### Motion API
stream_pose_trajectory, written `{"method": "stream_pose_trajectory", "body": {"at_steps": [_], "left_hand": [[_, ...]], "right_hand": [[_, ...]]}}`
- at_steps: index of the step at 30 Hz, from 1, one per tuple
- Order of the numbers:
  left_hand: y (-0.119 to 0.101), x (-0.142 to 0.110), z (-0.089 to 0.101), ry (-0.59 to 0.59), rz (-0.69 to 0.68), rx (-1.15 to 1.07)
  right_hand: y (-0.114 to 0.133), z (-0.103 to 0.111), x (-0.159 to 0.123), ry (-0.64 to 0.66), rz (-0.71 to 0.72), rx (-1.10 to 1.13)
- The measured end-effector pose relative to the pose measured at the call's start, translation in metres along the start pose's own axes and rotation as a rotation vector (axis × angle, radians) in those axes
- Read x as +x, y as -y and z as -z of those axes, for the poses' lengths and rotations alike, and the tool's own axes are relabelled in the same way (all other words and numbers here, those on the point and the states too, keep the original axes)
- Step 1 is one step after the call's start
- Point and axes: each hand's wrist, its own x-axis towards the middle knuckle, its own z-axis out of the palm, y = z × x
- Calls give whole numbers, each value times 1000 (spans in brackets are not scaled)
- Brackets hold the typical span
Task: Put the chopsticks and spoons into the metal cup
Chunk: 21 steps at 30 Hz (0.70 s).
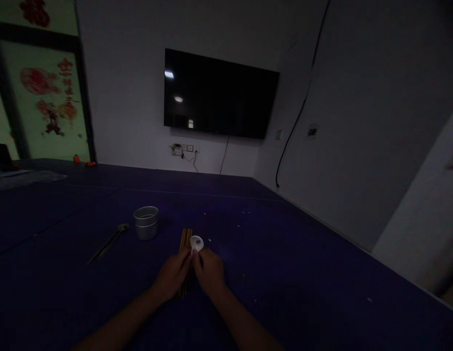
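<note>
A small white soup spoon with a dark blue mark in its bowl points away from me. My left hand and my right hand pinch its handle between them, thumbs and fingers closed. Most of the handle is hidden by the fingers. Under and beside my left hand lies a bundle of brown wooden chopsticks, partly covered by that hand. Farther off to the left, a grey cylindrical cup stands upright. Left of it lie long-handled metal spoons; their exact number is hard to tell in the dim light.
The dark blue surface bears scattered white specks. Clear plastic sheeting and a dark object are at the far left, with small orange items by the door. A television hangs on the back wall; a black cable runs down the right wall.
</note>
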Motion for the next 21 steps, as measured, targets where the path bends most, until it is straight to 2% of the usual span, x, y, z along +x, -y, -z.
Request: {"method": "stream_pose_trajectory", "body": {"at_steps": [5,9,13,18,21], "left_hand": [[8,2,5,-60,-147,312],[18,6,8,-90,-66,463],[23,7,9,-59,12,480],[29,9,3,-37,5,411],[33,9,-1,-21,19,358]], "right_hand": [[-4,-3,3,-90,-112,49],[-9,-1,6,-100,-265,26],[-14,-1,8,-96,-304,1],[-20,-9,8,-110,-288,35],[-22,-14,7,-77,-306,9]]}}
